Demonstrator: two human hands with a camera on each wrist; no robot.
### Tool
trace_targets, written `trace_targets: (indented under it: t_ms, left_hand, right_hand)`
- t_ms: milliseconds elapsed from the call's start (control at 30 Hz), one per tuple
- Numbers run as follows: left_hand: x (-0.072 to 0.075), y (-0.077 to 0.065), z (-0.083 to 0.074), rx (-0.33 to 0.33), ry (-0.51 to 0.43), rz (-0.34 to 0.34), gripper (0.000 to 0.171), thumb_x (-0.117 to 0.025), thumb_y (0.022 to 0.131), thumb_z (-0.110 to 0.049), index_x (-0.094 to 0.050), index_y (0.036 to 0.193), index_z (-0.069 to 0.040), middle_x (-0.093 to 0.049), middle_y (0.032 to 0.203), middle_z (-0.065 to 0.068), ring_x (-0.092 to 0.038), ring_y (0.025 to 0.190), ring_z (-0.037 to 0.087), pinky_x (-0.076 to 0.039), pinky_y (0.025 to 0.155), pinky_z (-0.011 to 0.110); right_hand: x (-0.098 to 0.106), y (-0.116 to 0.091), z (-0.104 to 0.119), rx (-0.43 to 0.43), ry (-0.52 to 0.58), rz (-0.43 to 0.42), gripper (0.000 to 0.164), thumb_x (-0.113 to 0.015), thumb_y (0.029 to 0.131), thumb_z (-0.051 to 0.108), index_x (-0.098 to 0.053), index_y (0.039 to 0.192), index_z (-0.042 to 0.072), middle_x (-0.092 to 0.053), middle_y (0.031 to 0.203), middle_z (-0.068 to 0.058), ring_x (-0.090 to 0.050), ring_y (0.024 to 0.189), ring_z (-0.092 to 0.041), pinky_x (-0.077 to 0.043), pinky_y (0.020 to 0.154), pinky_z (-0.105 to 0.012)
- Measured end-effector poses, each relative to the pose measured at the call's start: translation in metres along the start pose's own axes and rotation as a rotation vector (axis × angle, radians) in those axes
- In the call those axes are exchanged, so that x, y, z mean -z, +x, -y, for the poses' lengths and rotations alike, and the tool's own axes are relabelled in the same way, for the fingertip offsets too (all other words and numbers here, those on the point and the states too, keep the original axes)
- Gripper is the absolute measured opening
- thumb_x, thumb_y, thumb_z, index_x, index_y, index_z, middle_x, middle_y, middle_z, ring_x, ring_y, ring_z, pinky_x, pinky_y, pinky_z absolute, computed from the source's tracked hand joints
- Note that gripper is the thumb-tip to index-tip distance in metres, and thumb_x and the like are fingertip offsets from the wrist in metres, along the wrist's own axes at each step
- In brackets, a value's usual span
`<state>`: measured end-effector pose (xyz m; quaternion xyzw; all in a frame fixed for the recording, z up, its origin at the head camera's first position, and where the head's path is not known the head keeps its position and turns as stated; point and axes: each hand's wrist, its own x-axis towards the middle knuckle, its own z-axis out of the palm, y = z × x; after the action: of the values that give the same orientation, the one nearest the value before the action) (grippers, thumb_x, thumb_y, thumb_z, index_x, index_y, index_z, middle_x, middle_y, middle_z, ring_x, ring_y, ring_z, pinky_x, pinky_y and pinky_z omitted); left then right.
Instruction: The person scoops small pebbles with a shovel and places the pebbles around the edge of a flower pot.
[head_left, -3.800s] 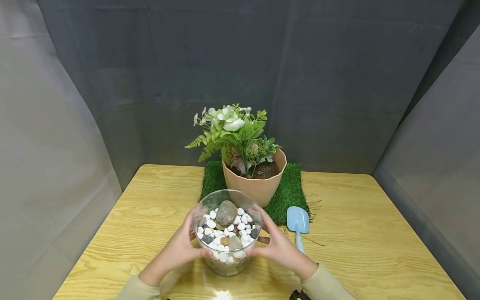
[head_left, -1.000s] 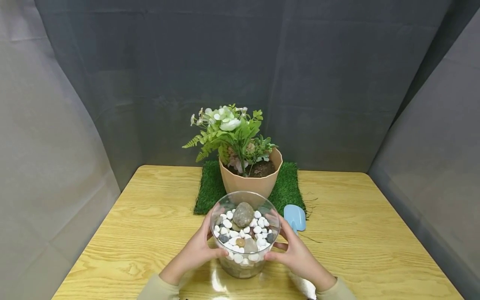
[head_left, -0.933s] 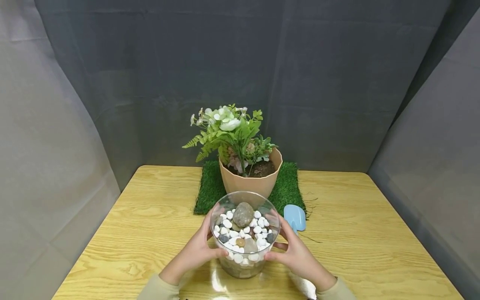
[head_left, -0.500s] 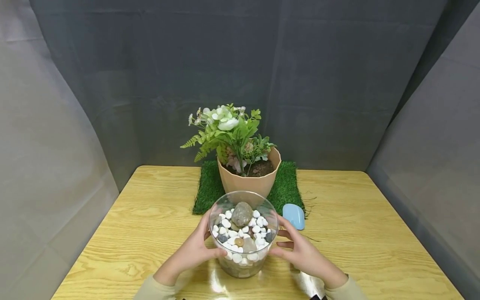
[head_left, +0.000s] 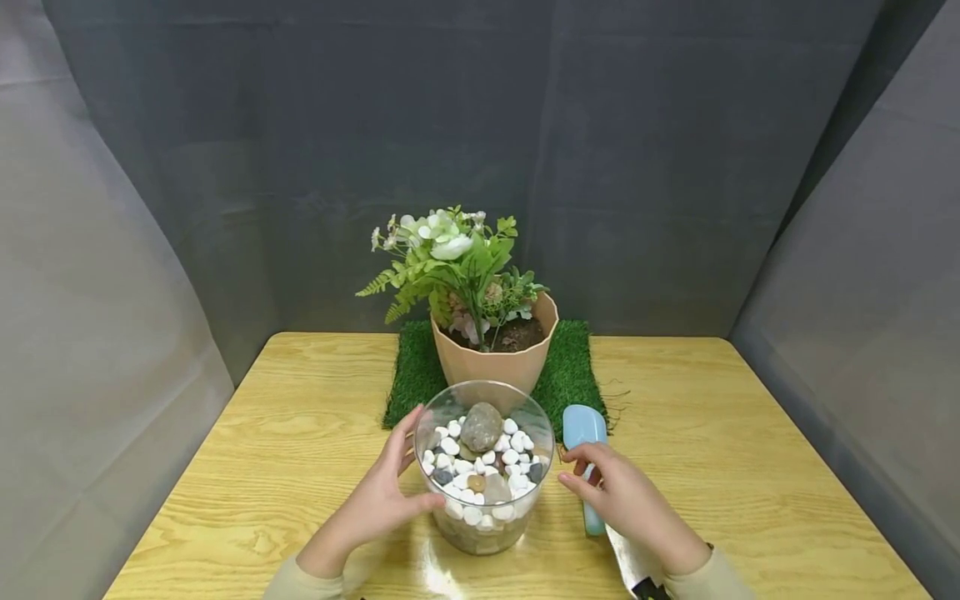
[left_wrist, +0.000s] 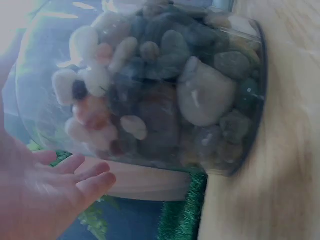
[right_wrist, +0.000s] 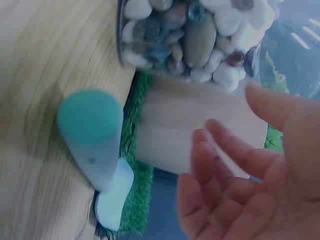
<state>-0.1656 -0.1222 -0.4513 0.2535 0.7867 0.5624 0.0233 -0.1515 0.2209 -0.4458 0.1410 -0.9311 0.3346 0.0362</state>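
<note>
The clear round glass vessel (head_left: 480,543) of white pebbles (head_left: 450,446), between the hands, is now freed on one side: the empty, loosely bent right hand (head_left: 626,496) is withdrawn over the light-blue plastic trowel (head_left: 584,427); the left hand (head_left: 381,498), fingers relaxed, is kept alongside.

Wooden table (head_left: 742,467): bowl (head_left: 482,543), trowel (head_left: 585,427), turf (head_left: 567,375)

Stones (head_left: 490,457) inside clear bowl (head_left: 480,546)

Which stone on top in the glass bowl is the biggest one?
The grey-brown stone at the back, nearest the flowerpot; the other top stones look clearly smaller.
</note>
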Motion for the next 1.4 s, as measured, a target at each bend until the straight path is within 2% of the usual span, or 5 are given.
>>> trace_targets:
  t_ms: [200, 333, 600, 1033, 1400]
  left_hand:
    - [-0.004, 0.0, -0.019, 0.046, 0.014, -0.123, 0.086, -0.073, 0.096, -0.015, -0.019, 0.163, -0.011, -0.026, 0.166, 0.022, -0.036, 0.148, 0.047, -0.028, 0.123, 0.062]
    - [-0.007, 0.002, -0.026, 0.07, 0.013, -0.157, 0.083, -0.073, 0.095, -0.016, -0.024, 0.162, -0.008, -0.028, 0.165, 0.023, -0.035, 0.148, 0.048, -0.028, 0.123, 0.062]
    - [-0.007, 0.003, -0.02, 0.075, -0.035, -0.14, 0.091, -0.078, 0.091, -0.014, -0.022, 0.162, -0.006, -0.024, 0.166, 0.025, -0.032, 0.15, 0.048, -0.025, 0.124, 0.059]
    - [-0.011, 0.001, -0.017, 0.134, -0.112, -0.086, 0.113, -0.086, 0.081, -0.011, -0.011, 0.166, -0.019, -0.014, 0.173, 0.011, -0.017, 0.158, 0.034, -0.015, 0.127, 0.045]
    - [-0.01, -0.001, -0.008, 0.015, -0.115, -0.065, 0.117, -0.088, 0.08, -0.014, -0.01, 0.166, -0.018, -0.014, 0.172, 0.018, -0.018, 0.157, 0.041, -0.018, 0.124, 0.053]
  right_hand:
    - [0.004, 0.002, -0.005, -0.095, -0.051, 0.144, 0.018, -0.071, 0.098, 0.029, -0.063, 0.1, 0.013, -0.055, 0.08, 0.003, -0.044, 0.058, -0.007, -0.041, 0.051, -0.023]
    - [0.003, 0.002, -0.007, -0.178, -0.133, 0.132, 0.024, -0.074, 0.095, 0.031, -0.06, 0.096, 0.012, -0.051, 0.072, 0.001, -0.043, 0.055, -0.011, -0.037, 0.049, -0.025]
    - [0.004, 0.004, -0.009, -0.265, -0.251, 0.126, 0.03, -0.072, 0.097, 0.034, -0.056, 0.087, 0.011, -0.051, 0.058, 0.001, -0.047, 0.051, -0.014, -0.036, 0.05, -0.027]
    - [-0.008, 0.006, -0.02, -0.249, -0.333, 0.125, 0.043, -0.078, 0.089, 0.045, -0.056, 0.075, 0.011, -0.053, 0.063, 0.0, -0.048, 0.057, -0.015, -0.041, 0.052, -0.03]
    - [-0.01, 0.003, -0.02, -0.263, -0.364, 0.146, 0.047, -0.08, 0.088, 0.04, -0.051, 0.063, 0.013, -0.051, 0.058, -0.001, -0.046, 0.051, -0.015, -0.038, 0.048, -0.029]
